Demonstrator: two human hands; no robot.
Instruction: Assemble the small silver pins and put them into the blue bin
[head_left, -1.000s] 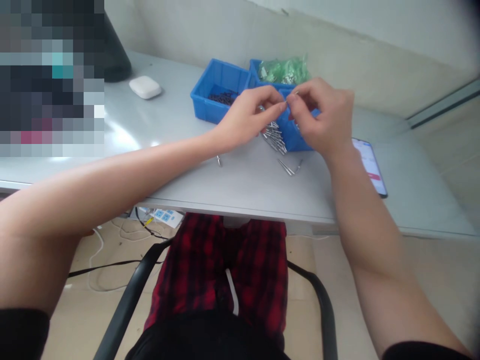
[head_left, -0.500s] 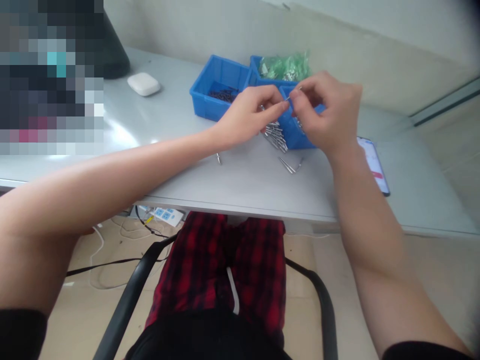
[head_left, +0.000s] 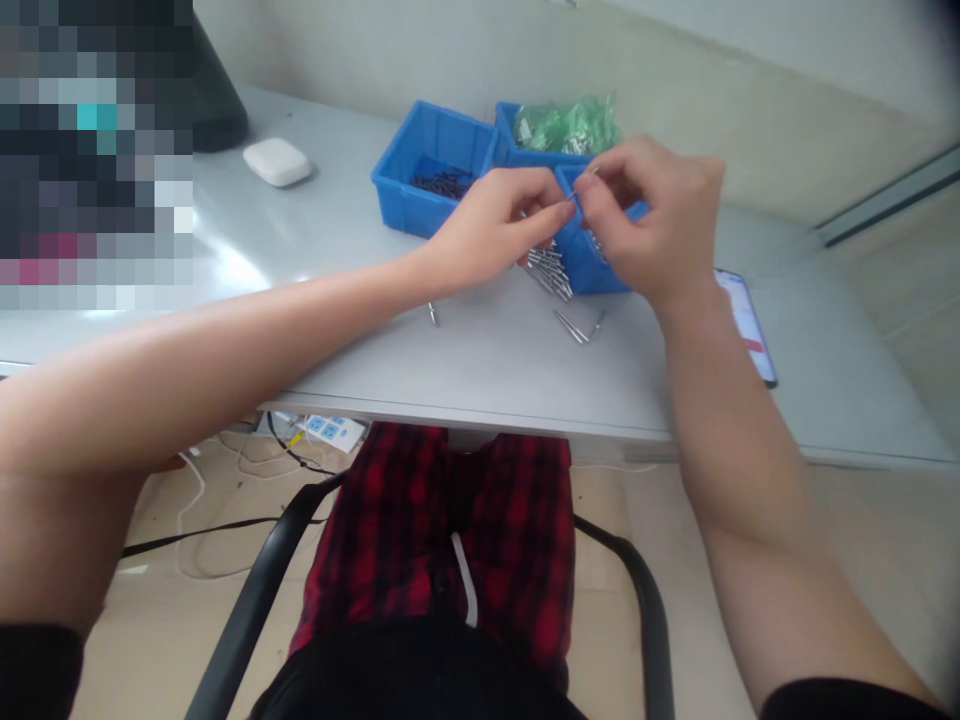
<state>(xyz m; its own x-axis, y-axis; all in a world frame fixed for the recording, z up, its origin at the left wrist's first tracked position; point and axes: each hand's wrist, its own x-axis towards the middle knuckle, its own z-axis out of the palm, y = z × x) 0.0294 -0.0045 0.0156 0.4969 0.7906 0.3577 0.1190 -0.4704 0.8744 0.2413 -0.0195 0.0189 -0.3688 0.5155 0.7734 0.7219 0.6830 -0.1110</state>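
Observation:
My left hand (head_left: pixel 502 220) and my right hand (head_left: pixel 645 215) meet fingertip to fingertip over the blue bins. A thin metal piece (head_left: pixel 574 196) is pinched between them, small and partly covered by the fingers. Under my left hand lies a pile of silver metal pins (head_left: pixel 551 272) on the table. Beside the pile stands a blue bin (head_left: pixel 600 275), largely covered by my right hand. Dark screws (head_left: pixel 442 183) lie in the left blue bin (head_left: pixel 409 208). Green plastic bags (head_left: pixel 570 125) fill the back bin.
A few loose pins (head_left: pixel 574 328) and a single pin (head_left: pixel 433 314) lie on the grey table (head_left: pixel 480 370). A phone (head_left: pixel 750 325) is beyond my right forearm. A white case (head_left: pixel 277 162) sits at the left, near a dark object (head_left: pixel 217 100).
Both hands keep almost the same pose, still pinched together. The view has shifted slightly, so the bins and table appear a little higher and further left.

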